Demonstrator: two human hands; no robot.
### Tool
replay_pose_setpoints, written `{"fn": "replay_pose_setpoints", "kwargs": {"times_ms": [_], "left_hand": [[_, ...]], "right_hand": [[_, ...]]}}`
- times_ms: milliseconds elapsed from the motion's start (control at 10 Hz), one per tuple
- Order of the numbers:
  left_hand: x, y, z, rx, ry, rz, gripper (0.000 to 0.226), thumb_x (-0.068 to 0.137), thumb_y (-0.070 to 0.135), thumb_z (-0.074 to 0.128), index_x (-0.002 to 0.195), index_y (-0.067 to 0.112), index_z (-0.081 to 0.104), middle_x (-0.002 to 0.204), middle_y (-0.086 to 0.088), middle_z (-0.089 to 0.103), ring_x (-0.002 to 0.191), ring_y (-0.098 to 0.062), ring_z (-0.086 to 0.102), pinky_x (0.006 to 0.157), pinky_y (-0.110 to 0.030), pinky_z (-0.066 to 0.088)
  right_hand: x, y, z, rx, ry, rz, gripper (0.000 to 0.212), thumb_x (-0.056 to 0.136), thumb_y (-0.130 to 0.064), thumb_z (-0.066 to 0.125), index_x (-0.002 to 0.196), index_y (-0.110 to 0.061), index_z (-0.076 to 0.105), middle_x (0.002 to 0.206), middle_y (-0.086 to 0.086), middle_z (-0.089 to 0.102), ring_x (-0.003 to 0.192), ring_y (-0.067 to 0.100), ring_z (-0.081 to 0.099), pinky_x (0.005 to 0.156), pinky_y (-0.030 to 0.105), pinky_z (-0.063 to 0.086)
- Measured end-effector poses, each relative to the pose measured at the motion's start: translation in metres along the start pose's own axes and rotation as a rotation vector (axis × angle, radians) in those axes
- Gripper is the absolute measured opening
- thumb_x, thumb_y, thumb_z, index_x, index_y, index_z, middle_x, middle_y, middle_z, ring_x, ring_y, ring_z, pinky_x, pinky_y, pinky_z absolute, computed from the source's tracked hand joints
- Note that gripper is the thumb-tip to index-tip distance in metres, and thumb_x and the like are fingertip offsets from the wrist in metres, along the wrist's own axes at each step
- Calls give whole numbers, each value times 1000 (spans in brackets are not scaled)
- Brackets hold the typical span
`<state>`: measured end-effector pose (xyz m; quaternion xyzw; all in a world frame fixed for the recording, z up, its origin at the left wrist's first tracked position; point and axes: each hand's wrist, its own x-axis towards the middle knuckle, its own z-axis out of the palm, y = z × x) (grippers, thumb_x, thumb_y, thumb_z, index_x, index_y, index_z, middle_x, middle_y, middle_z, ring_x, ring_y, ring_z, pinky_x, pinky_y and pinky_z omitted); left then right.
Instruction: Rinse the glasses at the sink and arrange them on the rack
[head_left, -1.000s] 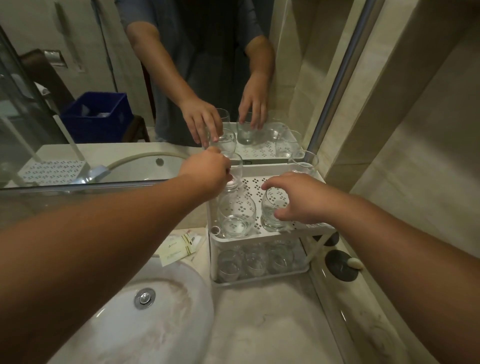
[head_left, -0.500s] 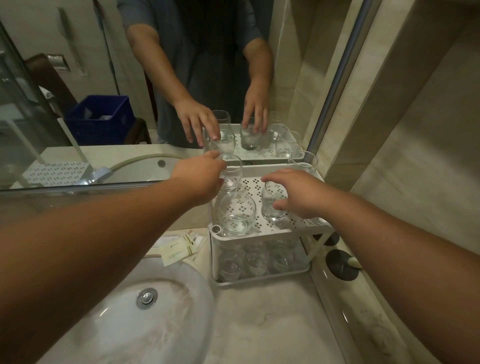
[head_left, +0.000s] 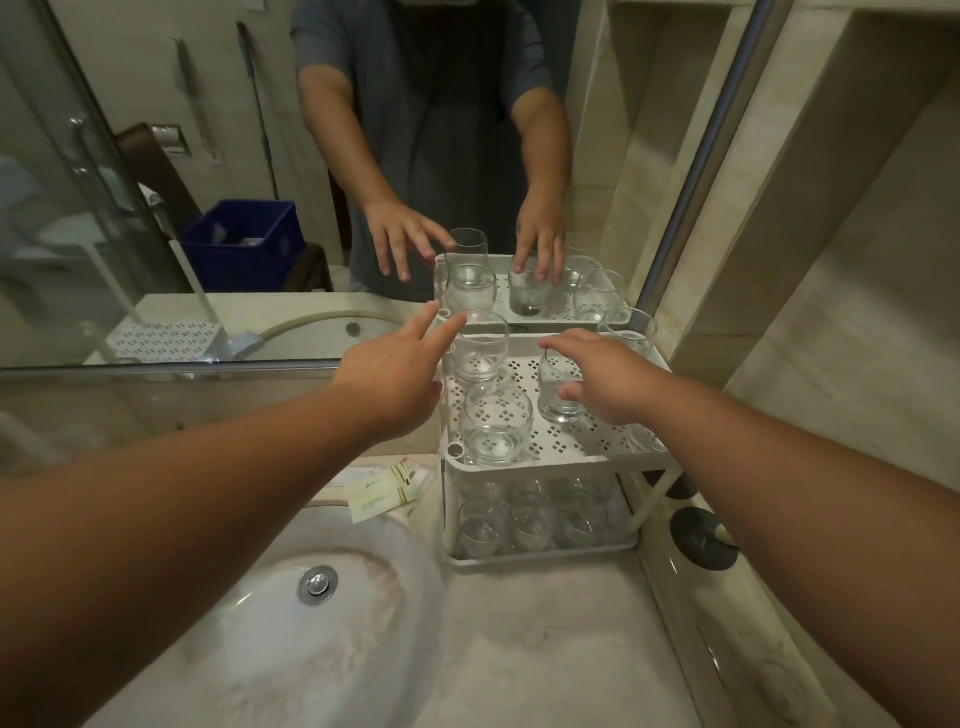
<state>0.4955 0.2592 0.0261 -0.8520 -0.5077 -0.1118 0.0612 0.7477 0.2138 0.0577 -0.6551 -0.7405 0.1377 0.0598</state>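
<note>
A white two-tier rack (head_left: 550, 472) stands on the counter against the mirror, right of the sink (head_left: 249, 670). Its perforated top shelf holds upright clear glasses: one front-left (head_left: 496, 427), one back-left (head_left: 480, 349), one back-right (head_left: 629, 328). My right hand (head_left: 605, 379) arches over a middle glass (head_left: 557, 400), fingers behind its rim and thumb on its near side, gripping it on the shelf. My left hand (head_left: 400, 366) hovers just left of the back-left glass with fingers straight, holding nothing. Several glasses (head_left: 530, 519) fill the lower shelf.
The mirror (head_left: 311, 156) rises directly behind the rack and reflects the hands and glasses. A paper sachet (head_left: 387, 491) lies between sink and rack. Two dark round objects (head_left: 701, 540) sit right of the rack, by the tiled wall.
My left hand has let go of the back-left glass and spread its fingers. My right hand stays on the middle glass, which has shifted slightly back on the shelf.
</note>
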Motion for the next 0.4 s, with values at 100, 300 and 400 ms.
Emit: {"fn": "replay_pose_setpoints", "kwargs": {"times_ms": [100, 300, 400], "left_hand": [[-8, -3, -5, -2, 7, -17, 88, 91, 35, 63, 151, 46, 0, 167, 2, 9, 118, -25, 61, 48, -26, 53], [-30, -1, -24, 35, 10, -68, 87, 91, 35, 64, 150, 47, 2, 166, 2, 12, 122, -26, 59, 59, -29, 58], [-42, 0, -41, 76, 53, -68, 81, 94, 37, 61, 153, 42, 6, 166, 0, 15, 138, -29, 45, 101, -50, 46]], "right_hand": [[-1, -2, 1, -24, -7, -1, 66, 97, -17, 60, 154, -28, 28, 160, -3, 25, 138, 22, 38, 104, 30, 34], [-6, -10, -3, -54, 39, 34, 82, 92, -22, 67, 156, -33, 16, 164, 3, 12, 149, 26, 19, 117, 38, 22], [-13, -18, -11, 45, 253, 7, 84, 86, -30, 74, 153, -35, 24, 160, 0, 25, 144, 25, 30, 114, 38, 27]]}}
